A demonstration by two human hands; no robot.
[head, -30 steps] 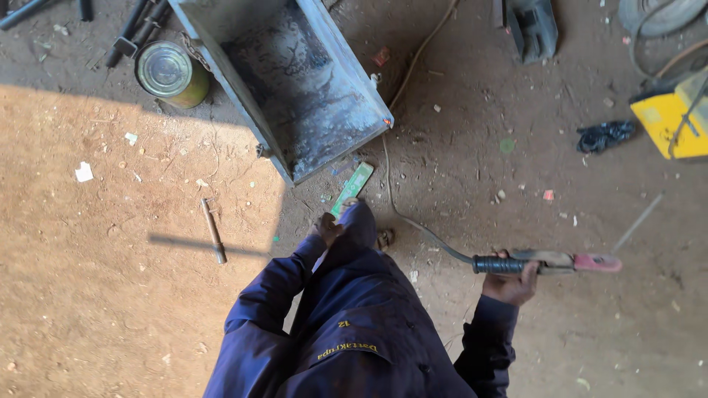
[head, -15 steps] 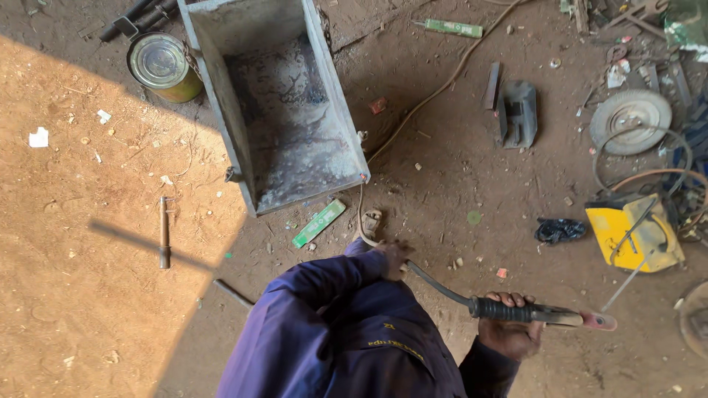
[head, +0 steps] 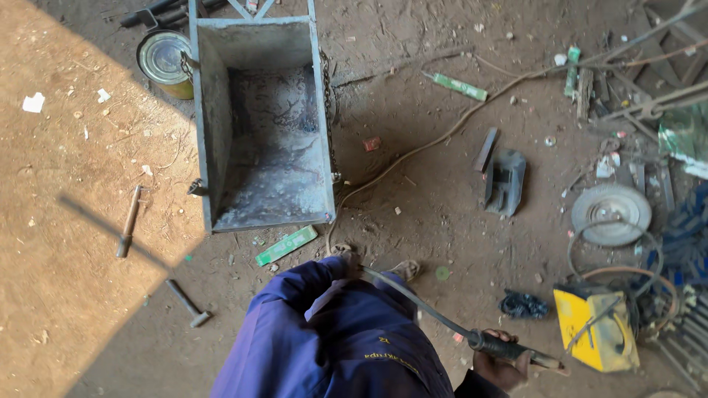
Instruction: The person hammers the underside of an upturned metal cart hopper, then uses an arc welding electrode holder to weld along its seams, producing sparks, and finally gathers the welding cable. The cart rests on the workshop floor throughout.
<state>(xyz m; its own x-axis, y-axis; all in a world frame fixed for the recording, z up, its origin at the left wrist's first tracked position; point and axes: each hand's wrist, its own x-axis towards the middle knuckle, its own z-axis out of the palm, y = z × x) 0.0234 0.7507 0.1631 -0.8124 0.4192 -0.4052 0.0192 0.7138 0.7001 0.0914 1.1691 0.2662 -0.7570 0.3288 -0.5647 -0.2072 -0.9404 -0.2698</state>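
While the right hand (head: 501, 362) is closed round the black handle of a welding electrode holder (head: 516, 350), its cable (head: 420, 302) runs across the blue-clad knee.

Holder points right, away from the body, low over the dirt floor (head: 442, 214); left hand (head: 346, 259) shows only at the sleeve end, near the cable, so I cannot tell its grip; open grey steel box (head: 262, 125) stands just ahead, chain (head: 327, 110) on its right wall; green packet (head: 286, 245) lies beside its near edge; hammer (head: 129, 221) lies well left; yellow welding machine (head: 594, 328) sits near the right hand.

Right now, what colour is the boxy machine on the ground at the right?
Yellow: the boxy machine shows best in the head view, lower right.
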